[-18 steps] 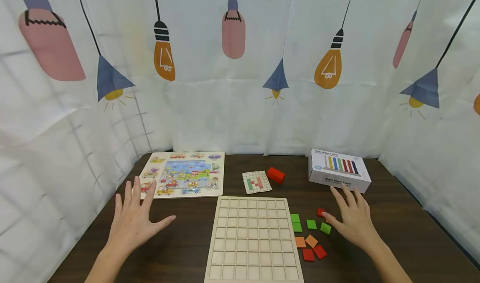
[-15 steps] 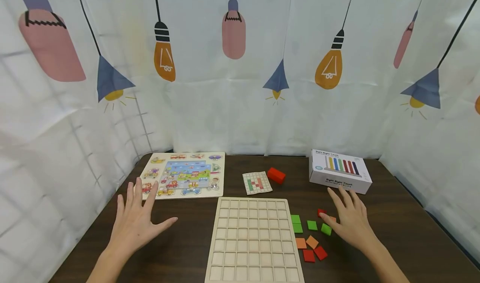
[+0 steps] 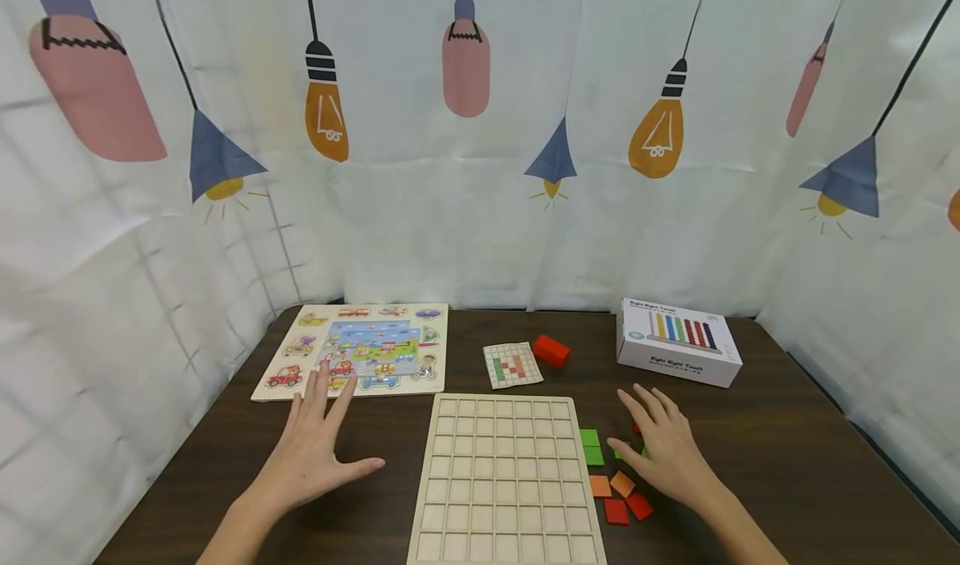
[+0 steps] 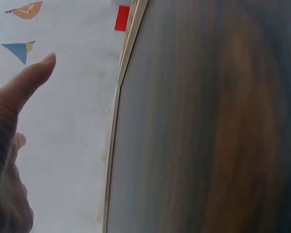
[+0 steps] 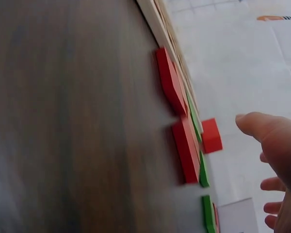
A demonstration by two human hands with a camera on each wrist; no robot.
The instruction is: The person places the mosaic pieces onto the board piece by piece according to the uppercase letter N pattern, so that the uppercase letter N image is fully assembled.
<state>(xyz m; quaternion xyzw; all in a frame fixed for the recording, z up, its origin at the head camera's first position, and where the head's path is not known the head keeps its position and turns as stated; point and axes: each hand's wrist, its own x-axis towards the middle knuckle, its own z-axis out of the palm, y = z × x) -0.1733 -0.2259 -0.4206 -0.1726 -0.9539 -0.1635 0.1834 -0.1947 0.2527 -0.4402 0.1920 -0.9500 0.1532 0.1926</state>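
My left hand hovers with fingers spread between the picture puzzle board and a wooden grid board; nothing is in it. Over the loose tiles to the right of the grid hangs my right hand, fingers apart and holding nothing. Green tiles, orange tiles and red tiles lie by the grid's right edge. Some are partly hidden behind the right hand. In the right wrist view a red tile lies flat on the table, apart from the thumb.
Behind the grid lie a paper card with a coloured square pattern and a red block. A white box printed with coloured bead columns stands at the back right. A curtain printed with lamps surrounds the dark table.
Both hands have moved inward, the left to the right and the right to the left, and sit slightly lower in the view. The tiles and boards stay where they were.
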